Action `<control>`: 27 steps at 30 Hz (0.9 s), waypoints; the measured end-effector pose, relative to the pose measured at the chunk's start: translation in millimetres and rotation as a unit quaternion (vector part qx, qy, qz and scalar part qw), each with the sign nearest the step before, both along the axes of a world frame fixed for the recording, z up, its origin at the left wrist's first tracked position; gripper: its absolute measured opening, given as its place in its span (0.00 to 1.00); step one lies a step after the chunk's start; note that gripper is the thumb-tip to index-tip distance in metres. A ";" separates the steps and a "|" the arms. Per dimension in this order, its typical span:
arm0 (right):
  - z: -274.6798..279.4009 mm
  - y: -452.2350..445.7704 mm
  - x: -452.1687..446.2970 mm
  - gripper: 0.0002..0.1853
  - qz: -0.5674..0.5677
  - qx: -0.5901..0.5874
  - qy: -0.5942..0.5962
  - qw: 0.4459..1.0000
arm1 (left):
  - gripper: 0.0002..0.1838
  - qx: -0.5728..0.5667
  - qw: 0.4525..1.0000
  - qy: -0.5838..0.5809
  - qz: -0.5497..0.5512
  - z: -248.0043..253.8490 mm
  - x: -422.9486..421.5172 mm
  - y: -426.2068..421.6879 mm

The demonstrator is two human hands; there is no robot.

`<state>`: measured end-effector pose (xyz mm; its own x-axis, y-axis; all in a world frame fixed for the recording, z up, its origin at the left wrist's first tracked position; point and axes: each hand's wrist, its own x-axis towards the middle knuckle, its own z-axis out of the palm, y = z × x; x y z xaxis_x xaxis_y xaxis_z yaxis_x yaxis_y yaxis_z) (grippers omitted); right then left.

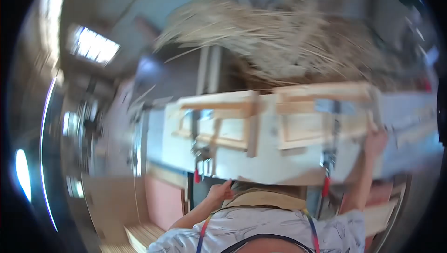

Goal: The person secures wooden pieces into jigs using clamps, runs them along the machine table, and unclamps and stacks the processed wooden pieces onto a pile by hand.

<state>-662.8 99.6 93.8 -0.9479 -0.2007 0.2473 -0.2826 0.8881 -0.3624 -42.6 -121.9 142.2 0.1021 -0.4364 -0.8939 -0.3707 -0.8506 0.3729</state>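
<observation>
My left hand (pixel 220 192) is closed at the near edge of the white worktable (pixel 265 167), with a small dark thing at its fingertips that I cannot make out. Stretched forward, my right hand (pixel 375 142) is beside the right end of a light wooden frame (pixel 298 142); blur hides its fingers and whether it grips the frame. A second wooden frame (pixel 216 142) lies to the left. Two bar clamps with red handles, a left clamp (pixel 197 174) and a right clamp (pixel 326 187), stand at the table's near side, reaching over the frames.
Behind the table lies a large heap of thin wooden strips (pixel 279 38). Brown boards (pixel 111 206) and a pink panel (pixel 163 199) stand low on the left. More wooden pieces (pixel 379 213) are under the table at right. The whole view is smeared by motion.
</observation>
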 end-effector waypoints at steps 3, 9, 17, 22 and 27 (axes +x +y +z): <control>-47.8 24.2 -28.1 0.41 -0.004 0.018 0.043 0.999 | 0.36 -0.116 0.981 -0.003 0.156 -44.3 36.6 -7.3; -35.1 26.0 -36.5 0.52 0.020 0.095 -0.103 0.990 | 0.26 -0.463 0.862 -0.044 0.201 -99.3 -14.5 -35.1; -55.6 26.5 -44.7 0.62 -0.013 0.101 -0.159 0.982 | 0.26 -0.395 0.900 -0.111 0.149 -102.4 10.3 -39.1; -40.9 16.6 -26.2 0.56 0.005 0.072 -0.173 0.982 | 0.31 -0.392 0.900 -0.111 0.153 -125.2 30.4 -38.8; 11.9 -0.2 -7.9 0.58 0.014 0.156 -0.150 0.976 | 0.33 -0.435 0.874 -0.096 0.197 -59.1 51.0 -68.7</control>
